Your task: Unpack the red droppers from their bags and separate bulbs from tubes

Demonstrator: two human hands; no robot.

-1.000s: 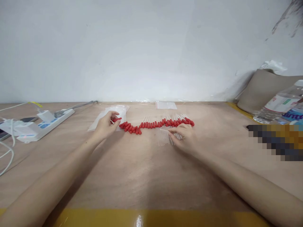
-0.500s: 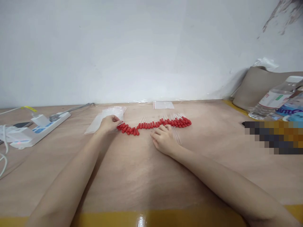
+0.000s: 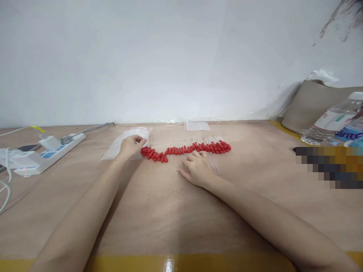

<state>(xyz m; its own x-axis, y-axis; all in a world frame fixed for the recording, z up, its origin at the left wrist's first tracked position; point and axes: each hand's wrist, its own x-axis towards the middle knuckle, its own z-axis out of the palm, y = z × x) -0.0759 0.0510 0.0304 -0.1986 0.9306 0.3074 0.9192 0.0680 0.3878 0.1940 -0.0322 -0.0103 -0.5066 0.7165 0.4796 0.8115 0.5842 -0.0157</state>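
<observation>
A row of glass droppers with red rubber bulbs (image 3: pixel 177 151) lies across the table, their clear tubes (image 3: pixel 213 163) partly showing above and below the bulbs. At the row's left end, my left hand (image 3: pixel 132 146) has thumb and forefinger pinched together just above the red bulbs. Whatever the fingertips hold, if anything, is too small to make out. Under and behind that hand are clear plastic bags (image 3: pixel 113 149). My right hand (image 3: pixel 197 168) rests palm down in front of the row's middle, its thumb apart from the fingers. Its fingertips reach the tubes near the bulbs and cover some of them.
A small stack of clear bags (image 3: pixel 197 126) lies at the back by the wall (image 3: pixel 170 60). On the left is a white power strip (image 3: pixel 53 158) with plugs and cables. A water bottle (image 3: pixel 331 121) and a grey-brown roll (image 3: pixel 303 105) stand at the right.
The thumb of my right hand has spread away from its fingers. My left fingertips have lifted slightly off the leftmost red bulb. The whole view has shifted a little.
</observation>
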